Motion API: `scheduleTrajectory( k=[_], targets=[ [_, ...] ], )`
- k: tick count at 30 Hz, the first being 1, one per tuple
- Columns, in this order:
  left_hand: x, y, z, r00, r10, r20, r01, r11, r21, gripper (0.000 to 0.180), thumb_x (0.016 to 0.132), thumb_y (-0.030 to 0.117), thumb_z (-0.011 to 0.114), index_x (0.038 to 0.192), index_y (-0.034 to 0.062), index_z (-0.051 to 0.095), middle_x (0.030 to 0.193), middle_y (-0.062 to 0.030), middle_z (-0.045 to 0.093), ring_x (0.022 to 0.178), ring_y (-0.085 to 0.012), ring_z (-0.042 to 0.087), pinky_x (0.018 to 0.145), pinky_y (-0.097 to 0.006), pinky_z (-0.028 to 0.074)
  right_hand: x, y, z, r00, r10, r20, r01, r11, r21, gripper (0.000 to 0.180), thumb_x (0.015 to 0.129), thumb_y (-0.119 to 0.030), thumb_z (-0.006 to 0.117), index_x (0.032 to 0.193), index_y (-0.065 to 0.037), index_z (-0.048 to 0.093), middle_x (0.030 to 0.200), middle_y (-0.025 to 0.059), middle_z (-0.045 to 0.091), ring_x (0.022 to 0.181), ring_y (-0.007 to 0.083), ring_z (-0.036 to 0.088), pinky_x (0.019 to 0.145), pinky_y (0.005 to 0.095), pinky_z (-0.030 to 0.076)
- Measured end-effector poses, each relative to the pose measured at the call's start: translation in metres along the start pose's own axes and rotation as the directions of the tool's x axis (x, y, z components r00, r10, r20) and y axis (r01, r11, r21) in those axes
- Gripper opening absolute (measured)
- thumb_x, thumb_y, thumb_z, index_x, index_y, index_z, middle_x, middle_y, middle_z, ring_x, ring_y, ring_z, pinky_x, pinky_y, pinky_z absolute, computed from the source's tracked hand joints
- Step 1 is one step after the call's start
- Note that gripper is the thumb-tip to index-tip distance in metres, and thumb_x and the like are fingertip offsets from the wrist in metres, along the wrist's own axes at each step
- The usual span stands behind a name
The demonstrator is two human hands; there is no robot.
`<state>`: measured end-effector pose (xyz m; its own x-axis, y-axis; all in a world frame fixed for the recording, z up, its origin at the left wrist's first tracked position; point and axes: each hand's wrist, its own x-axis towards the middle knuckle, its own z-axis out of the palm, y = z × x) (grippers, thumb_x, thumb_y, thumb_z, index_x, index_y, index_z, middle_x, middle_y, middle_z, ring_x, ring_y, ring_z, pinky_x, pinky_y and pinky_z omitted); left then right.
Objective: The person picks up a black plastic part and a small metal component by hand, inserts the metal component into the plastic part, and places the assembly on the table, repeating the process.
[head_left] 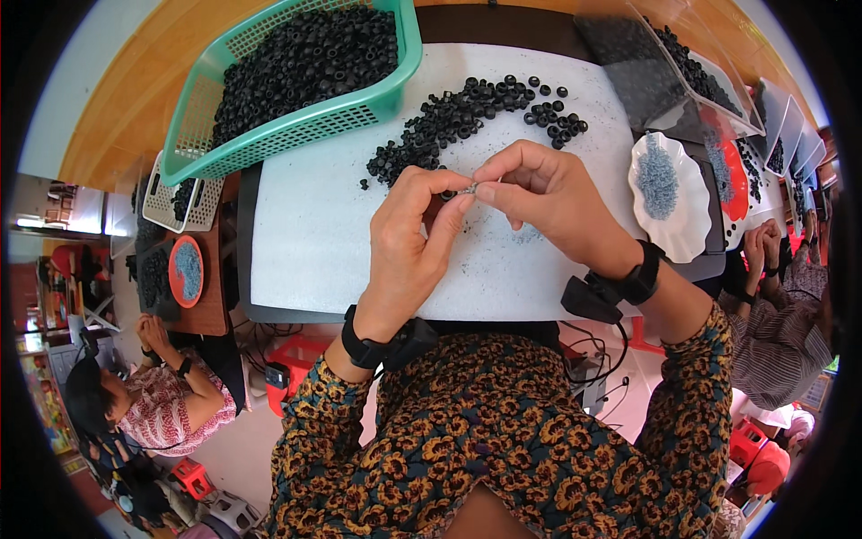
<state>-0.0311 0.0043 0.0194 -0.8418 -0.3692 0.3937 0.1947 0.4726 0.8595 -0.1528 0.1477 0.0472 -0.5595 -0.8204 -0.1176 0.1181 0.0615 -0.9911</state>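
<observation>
My left hand (411,229) and my right hand (539,193) meet fingertip to fingertip above a white foam-like sheet. Both are closed in a pinch around a tiny greyish piece (469,189), too small to name. A dark round part shows by the left fingers, though whether they hold it is unclear. Just beyond my hands lies a curved heap of small black ring-shaped parts (440,121). Past the right hand, a white scalloped plate (690,216) carries a mound of small blue-grey pieces (657,184). Blue-grey crumbs are scattered on the sheet (305,260) under my hands.
A green basket (296,135) full of black parts stands at the far left. Clear plastic bins (709,76) fill the far right. Co-workers (175,395) sit at both sides, near an orange dish (199,292) and a red plate (738,180). Cables (615,359) hang below the table.
</observation>
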Motion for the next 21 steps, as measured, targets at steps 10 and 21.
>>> scheduleTrajectory(
  k=[10, 21],
  targets=[
    [0.0025, 0.0015, 0.0035, 0.952, -0.299, 0.066, 0.306, 0.923, -0.232, 0.013, 0.095, 0.011, 0.061, 0.101, 0.0001, 0.06, 0.076, 0.001, 0.058, 0.062, -0.0046, 0.049, 0.057, -0.019, 0.04, 0.0037, 0.0109, 0.001, 0.84, -0.533, 0.1, 0.489, 0.665, -0.564, 0.017, 0.079, 0.001, 0.065, 0.094, -0.006, 0.065, 0.082, 0.0036, 0.059, 0.062, 0.0134, 0.055, 0.055, 0.027, 0.044],
    [0.0047, -0.0012, -0.0023, 0.89, -0.428, 0.157, 0.453, 0.795, -0.404, 0.016, 0.098, 0.019, 0.059, 0.105, 0.0042, 0.059, 0.078, 0.001, 0.057, 0.055, -0.0035, 0.045, 0.048, -0.019, 0.035, 0.0051, 0.0042, -0.0023, 0.996, 0.076, -0.038, -0.079, 0.992, -0.101, 0.016, 0.09, -0.011, 0.064, 0.101, 0.001, 0.064, 0.086, 0.0051, 0.064, 0.067, 0.0101, 0.058, 0.059, 0.0256, 0.052]
  ],
)
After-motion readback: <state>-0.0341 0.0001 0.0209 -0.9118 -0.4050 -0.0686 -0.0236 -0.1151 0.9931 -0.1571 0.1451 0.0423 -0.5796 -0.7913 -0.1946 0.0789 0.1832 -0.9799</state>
